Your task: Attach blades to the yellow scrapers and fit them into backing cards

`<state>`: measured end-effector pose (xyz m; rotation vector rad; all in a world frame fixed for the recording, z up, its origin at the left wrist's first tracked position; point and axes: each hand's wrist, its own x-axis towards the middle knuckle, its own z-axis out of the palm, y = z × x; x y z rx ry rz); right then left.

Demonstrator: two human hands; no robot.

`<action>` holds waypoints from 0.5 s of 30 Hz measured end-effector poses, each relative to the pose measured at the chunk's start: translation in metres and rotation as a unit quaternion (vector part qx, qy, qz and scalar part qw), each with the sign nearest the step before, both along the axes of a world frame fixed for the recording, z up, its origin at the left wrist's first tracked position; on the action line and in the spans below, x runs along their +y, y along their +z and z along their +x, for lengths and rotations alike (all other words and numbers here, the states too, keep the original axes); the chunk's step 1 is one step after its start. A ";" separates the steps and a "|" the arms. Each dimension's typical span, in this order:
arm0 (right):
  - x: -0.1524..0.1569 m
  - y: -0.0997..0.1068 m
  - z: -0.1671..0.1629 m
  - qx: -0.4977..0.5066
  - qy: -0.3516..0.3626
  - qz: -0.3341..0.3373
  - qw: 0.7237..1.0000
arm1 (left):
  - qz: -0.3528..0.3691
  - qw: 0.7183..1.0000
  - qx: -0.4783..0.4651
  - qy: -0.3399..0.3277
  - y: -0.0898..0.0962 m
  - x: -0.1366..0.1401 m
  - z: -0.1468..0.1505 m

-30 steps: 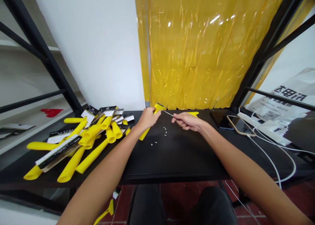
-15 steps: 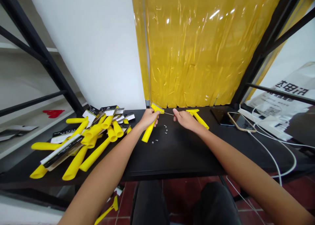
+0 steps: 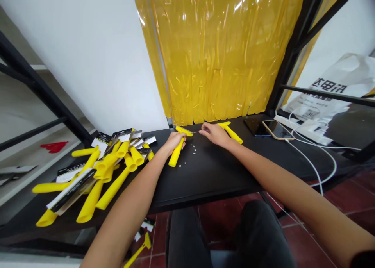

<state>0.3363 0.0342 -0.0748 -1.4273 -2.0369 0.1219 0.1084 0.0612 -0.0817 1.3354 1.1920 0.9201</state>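
Observation:
My left hand (image 3: 173,140) grips a yellow scraper (image 3: 177,152) by its handle, head end raised toward the back of the black table (image 3: 211,174). My right hand (image 3: 211,133) pinches a thin metal tool (image 3: 195,132) whose tip meets the scraper's head. Several tiny screws (image 3: 191,150) lie on the table just below both hands. A second yellow scraper (image 3: 231,132) rests behind my right hand.
A heap of yellow scraper handles and packaging cards (image 3: 99,166) covers the table's left. Two phones (image 3: 268,128) with a white cable (image 3: 316,162) lie at the right, near a white printed bag (image 3: 331,96). Yellow plastic sheeting (image 3: 216,53) hangs behind. Another scraper (image 3: 137,252) lies on the floor.
The view has tilted and shifted. My hands stay together on the scraper and thin tool; the scraper's handle now points more steeply down toward me.

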 end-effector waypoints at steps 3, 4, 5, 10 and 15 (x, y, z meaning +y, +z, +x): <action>0.004 -0.001 0.001 0.001 -0.017 -0.037 0.999 | 0.001 1.000 -0.006 -0.002 0.001 0.001 0.001; 0.005 -0.002 0.001 -0.003 -0.016 -0.045 0.999 | 0.001 1.000 -0.009 -0.004 0.001 0.001 0.002; 0.005 -0.002 0.001 -0.008 -0.014 -0.047 0.999 | 0.001 1.000 -0.011 -0.006 0.002 0.001 0.002; 0.003 -0.003 0.001 -0.020 0.004 -0.012 1.000 | 0.006 0.999 -0.031 -0.008 0.004 0.000 0.003; 0.002 -0.005 -0.003 0.015 0.019 0.002 1.000 | -0.001 0.999 -0.032 -0.004 0.001 0.002 0.003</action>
